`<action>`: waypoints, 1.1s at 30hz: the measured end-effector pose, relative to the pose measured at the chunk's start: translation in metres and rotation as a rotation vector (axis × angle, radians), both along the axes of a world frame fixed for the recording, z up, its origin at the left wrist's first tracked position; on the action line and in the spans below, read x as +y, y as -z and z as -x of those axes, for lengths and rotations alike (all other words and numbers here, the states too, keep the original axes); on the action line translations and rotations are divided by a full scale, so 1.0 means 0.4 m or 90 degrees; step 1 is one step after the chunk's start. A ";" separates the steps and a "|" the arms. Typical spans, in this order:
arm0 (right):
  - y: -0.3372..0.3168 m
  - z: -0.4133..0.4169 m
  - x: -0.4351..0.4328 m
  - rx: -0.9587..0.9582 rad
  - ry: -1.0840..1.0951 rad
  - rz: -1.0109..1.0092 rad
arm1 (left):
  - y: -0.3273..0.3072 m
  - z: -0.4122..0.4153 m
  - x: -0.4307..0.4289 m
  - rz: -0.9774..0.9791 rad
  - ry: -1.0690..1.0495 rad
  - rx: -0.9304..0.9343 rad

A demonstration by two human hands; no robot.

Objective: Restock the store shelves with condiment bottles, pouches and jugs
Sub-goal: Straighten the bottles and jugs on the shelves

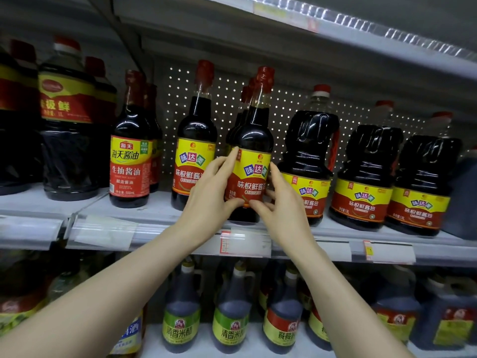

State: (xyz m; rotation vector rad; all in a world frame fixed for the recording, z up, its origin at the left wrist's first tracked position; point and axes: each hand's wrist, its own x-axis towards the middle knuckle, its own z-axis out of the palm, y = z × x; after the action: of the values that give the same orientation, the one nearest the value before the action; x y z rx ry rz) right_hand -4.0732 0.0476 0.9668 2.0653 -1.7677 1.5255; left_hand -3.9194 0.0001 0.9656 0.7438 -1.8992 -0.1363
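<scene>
- The left hand (206, 195) and right hand (285, 213) clasp a dark soy sauce bottle with red cap and yellow-and-red label (254, 135). Both thumbs lie on the label's lower front, and the fingers curve round its sides.
- That bottle stands upright near the front of the grey metal shelf (160, 214), heading a row of like bottles. It reads 味达美 and 味极鲜酱油.
- At 9 o'clock stands a matching bottle (195, 125); beyond it is a 海天酱油 bottle (129, 156) marked 生抽酱油, 500mL.
- At 3 o'clock are dark handled jugs (308, 151) with 味达美 labels.
- At 6 o'clock, on the shelf below, are green-labelled bottles (180, 313) reading 清香米醋.
</scene>
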 end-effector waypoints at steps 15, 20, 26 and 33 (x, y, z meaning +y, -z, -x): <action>-0.024 -0.002 -0.051 -0.003 -0.032 -0.080 | -0.014 0.005 -0.054 -0.072 -0.029 -0.051; -0.027 -0.006 -0.078 -0.001 -0.029 -0.094 | -0.013 0.009 -0.074 -0.078 -0.037 -0.043; -0.026 0.002 -0.089 -0.008 -0.023 -0.086 | -0.015 0.017 -0.080 -0.090 -0.019 -0.027; -0.025 0.000 -0.076 -0.005 -0.028 -0.080 | -0.017 0.015 -0.074 -0.112 -0.028 -0.026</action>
State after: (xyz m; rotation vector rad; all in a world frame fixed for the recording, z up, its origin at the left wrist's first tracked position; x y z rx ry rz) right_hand -4.0733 0.0173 0.9767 2.1708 -1.8788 1.4718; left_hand -3.9256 -0.0293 0.9725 0.9121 -1.9257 -0.2649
